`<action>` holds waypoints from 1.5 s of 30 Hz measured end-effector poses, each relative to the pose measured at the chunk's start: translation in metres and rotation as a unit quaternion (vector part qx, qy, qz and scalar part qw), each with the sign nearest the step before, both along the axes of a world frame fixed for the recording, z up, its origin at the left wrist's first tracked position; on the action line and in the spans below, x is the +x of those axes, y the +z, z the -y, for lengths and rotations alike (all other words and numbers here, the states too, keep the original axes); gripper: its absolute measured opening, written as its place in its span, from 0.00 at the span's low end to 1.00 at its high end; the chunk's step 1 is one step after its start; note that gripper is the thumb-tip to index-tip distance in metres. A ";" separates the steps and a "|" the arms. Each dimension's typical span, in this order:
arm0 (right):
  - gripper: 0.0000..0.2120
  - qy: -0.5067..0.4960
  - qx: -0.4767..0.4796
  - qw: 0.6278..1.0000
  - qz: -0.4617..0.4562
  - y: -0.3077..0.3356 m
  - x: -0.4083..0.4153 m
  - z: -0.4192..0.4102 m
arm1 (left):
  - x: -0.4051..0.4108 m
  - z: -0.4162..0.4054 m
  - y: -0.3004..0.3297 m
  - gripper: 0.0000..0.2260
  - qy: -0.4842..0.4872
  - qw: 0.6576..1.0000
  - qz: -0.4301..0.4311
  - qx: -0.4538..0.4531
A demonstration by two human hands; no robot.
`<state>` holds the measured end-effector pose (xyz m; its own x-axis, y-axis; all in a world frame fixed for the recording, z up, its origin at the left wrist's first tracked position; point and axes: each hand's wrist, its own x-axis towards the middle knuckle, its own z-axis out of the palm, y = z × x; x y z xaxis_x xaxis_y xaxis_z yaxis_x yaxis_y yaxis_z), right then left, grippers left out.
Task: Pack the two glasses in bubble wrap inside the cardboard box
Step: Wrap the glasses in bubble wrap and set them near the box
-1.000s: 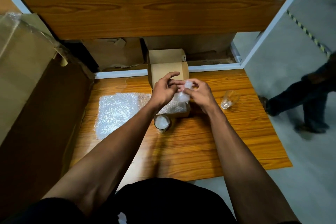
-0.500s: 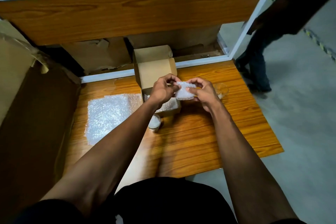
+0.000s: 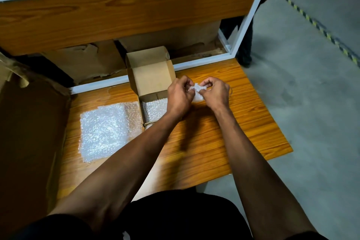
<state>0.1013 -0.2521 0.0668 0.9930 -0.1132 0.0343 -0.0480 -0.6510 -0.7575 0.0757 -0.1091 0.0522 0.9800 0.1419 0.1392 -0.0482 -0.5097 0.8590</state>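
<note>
Both hands pinch one bubble-wrap wad (image 3: 197, 91): left hand (image 3: 180, 93) at its 9 o'clock, right hand (image 3: 216, 92) at 3. Wad held above the wooden table (image 3: 224, 142), just beside the open cardboard box (image 3: 151, 78), bubble-wrap lined. Flat bubble wrap sheet (image 3: 106, 130) at the box's 8 o'clock.
</note>
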 end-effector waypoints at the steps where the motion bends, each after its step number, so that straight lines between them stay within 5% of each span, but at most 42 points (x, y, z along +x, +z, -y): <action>1: 0.09 0.001 -0.009 1.000 0.002 0.001 0.000 0.002 | 0.000 0.004 0.000 0.09 -0.003 1.000 0.007 0.007; 5: 0.08 0.025 0.013 0.999 -0.030 0.008 0.007 0.013 | 0.002 0.011 -0.002 0.07 -0.011 0.999 0.017 0.026; 12: 0.17 0.104 0.229 0.961 -0.117 0.006 0.015 0.041 | 0.013 0.008 -0.001 0.07 0.004 1.000 0.004 -0.019; 27: 0.13 0.060 0.100 0.990 -0.074 0.002 0.011 0.053 | 0.008 0.022 -0.016 0.19 -0.110 0.993 -0.014 -0.049; 32: 0.13 0.070 0.125 0.987 -0.078 -0.004 0.015 0.059 | 0.011 0.025 -0.022 0.25 -0.152 0.984 0.040 0.088; 37: 0.11 0.044 0.221 0.970 -0.096 -0.011 0.016 0.075 | 0.018 0.034 -0.022 0.14 -0.107 0.991 0.032 0.078; 40: 0.19 -0.046 0.152 0.987 -0.015 -0.024 0.013 0.084 | 0.023 0.040 -0.019 0.12 -0.094 0.993 0.025 0.060; 45: 0.48 -0.004 0.043 0.994 -0.097 -0.054 0.007 0.091 | 0.031 0.042 -0.022 0.12 -0.075 0.996 0.003 0.046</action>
<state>0.1086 -0.3427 0.0133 0.9788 -0.1159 -0.1688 -0.2046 -0.5833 -0.7861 0.1067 -0.1512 0.0307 0.9882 -0.0203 0.1516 -0.1358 -0.5729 0.8083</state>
